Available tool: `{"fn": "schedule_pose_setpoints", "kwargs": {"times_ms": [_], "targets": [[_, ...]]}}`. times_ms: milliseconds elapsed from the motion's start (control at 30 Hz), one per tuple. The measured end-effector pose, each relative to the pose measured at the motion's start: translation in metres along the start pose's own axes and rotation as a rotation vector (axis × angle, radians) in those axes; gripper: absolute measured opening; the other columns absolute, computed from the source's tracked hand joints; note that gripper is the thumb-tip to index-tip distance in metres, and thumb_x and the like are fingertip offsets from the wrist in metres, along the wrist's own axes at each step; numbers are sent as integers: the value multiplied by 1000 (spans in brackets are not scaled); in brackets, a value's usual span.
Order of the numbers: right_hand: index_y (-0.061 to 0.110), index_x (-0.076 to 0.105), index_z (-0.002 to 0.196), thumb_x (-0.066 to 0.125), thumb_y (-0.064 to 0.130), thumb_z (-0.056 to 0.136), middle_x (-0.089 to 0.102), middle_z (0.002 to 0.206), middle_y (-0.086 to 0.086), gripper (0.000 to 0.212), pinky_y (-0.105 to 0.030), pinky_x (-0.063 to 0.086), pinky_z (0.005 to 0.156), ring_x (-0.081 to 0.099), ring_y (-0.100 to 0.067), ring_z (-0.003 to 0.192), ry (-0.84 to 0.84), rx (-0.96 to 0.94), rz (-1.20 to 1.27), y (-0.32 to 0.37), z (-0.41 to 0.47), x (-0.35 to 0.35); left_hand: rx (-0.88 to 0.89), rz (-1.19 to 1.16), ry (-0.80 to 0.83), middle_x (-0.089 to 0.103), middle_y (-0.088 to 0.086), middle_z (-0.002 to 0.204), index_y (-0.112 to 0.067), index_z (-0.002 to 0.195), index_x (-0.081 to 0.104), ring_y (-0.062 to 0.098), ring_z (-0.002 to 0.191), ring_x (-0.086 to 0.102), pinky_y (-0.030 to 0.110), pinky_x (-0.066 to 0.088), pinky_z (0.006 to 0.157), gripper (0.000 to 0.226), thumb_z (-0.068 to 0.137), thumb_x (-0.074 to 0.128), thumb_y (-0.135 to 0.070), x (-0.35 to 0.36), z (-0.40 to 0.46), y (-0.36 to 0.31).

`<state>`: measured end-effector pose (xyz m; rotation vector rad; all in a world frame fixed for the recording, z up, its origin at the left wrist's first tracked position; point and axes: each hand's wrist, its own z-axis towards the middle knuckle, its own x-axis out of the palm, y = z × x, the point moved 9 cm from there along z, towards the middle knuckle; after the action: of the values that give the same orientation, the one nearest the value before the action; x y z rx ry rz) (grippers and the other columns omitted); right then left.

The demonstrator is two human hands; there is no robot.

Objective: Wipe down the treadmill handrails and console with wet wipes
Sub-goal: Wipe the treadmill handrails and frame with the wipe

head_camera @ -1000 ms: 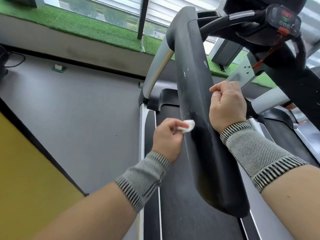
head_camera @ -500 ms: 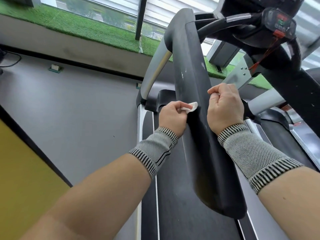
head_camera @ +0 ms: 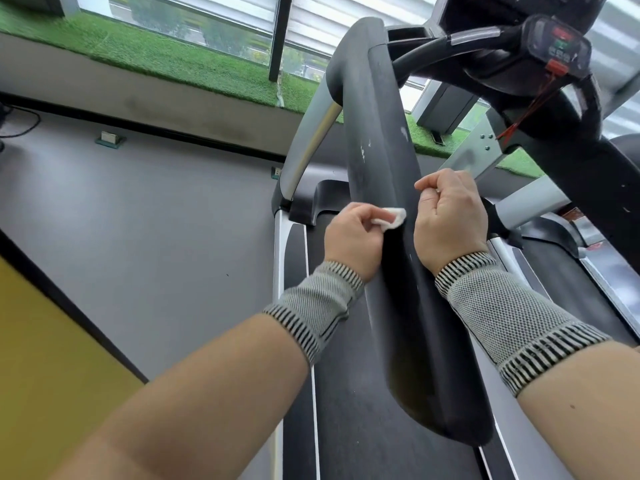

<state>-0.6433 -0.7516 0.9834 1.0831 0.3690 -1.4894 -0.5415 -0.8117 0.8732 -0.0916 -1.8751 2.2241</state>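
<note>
Wet wipe: a small white wad (head_camera: 496, 218) that we pinch against the left edge of the black padded handrail (head_camera: 388, 188), about midway along its length.
Left hand: our left hand (head_camera: 353, 237) has its fingers curled round the wipe and presses it onto the rail's side.
Right hand: our right hand (head_camera: 450, 220) sits just across the rail, fingers curled into a loose fist; we see nothing in it, though the palm side is hidden.
Wrists: both carry grey knitted wristbands with striped cuffs (head_camera: 512, 323).
Step in hand: we judge this the handrail wipe, mid-stroke on the near rail, with the console not yet reached.
Next move: it likely calls for running the wipe along the rail toward its top bend, keeping pressure over the pale scuff marks (head_camera: 363, 150), and turning the wad to a clean face.
Console: the control pod (head_camera: 557, 43) hangs up right, with red and green buttons and a red safety cord (head_camera: 523, 116).
Writing: no brand or label is legible to us; the button markings are too small.
Surroundings: treadmill belt (head_camera: 349, 427) below, grey floor (head_camera: 156, 220) to the left, artificial grass sill (head_camera: 156, 53) under the window.
</note>
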Motion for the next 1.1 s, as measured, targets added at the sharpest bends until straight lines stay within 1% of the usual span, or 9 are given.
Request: {"fn": "schedule_pose_setpoints", "kwargs": {"times_ms": [100,267,467,567,667,800,867,967,1100], "targets": [[9,62,98,43,9,94,50,103,0,20,-11,24,68,42,-10,85,4,5,7,1,-1,-1,-94,-3,-41,64,-2,84,-11,81,74,1,66,54,14,42,69,20,82,60,3,-8,10,10],[10,62,98,43,8,94,45,99,4,20,-11,25,68,43,-11,83,-1,12,25,1,-1,-2,92,21,8,62,-10,85,-14,78,74,-3,79,59,9,44,73,26,75,59,7,-21,-48,7],[9,63,97,45,7,93,44,98,5,19,-12,25,68,43,-11,83,-9,10,21,1,-1,-1,80,-8,-9,61,-7,85,-8,78,75,-8,78,57,6,41,73,29,74,54,12,-6,-31,-3],[9,63,97,45,7,93,44,99,5,19,-11,24,68,43,-11,84,-2,4,8,2,-1,-1,-35,-36,-41,67,-1,88,-10,81,75,2,79,62,18,49,79,23,80,58,5,-3,9,5],[8,63,97,44,6,93,45,99,5,19,-10,25,68,43,-11,84,-3,-2,10,4,-2,-2,-149,-71,-54,69,3,85,-18,78,73,7,69,60,18,48,72,22,84,62,1,-9,23,16],[10,63,99,44,6,94,46,102,4,20,-8,26,70,44,-9,85,5,32,48,0,0,-4,1,-20,-20,64,-10,85,-36,71,64,-2,78,60,12,45,75,46,79,60,9,-19,-15,7],[11,63,101,44,7,94,46,103,4,20,-9,26,71,44,-9,85,8,40,55,1,5,-4,24,-56,35,63,-13,86,-33,72,67,-2,81,61,13,46,75,44,76,56,9,-12,-34,7],[12,62,101,44,9,95,46,103,4,20,-9,25,72,43,-9,88,1,26,52,9,15,-2,30,-62,-4,63,-14,84,-19,76,73,-3,77,60,12,46,74,30,75,55,6,-7,-21,5],[11,61,101,43,7,93,47,102,2,20,-11,27,76,45,-11,92,4,-23,21,18,23,9,-73,6,-31,68,-2,80,-11,80,75,3,64,58,20,47,68,18,81,61,1,-1,25,13]]}}
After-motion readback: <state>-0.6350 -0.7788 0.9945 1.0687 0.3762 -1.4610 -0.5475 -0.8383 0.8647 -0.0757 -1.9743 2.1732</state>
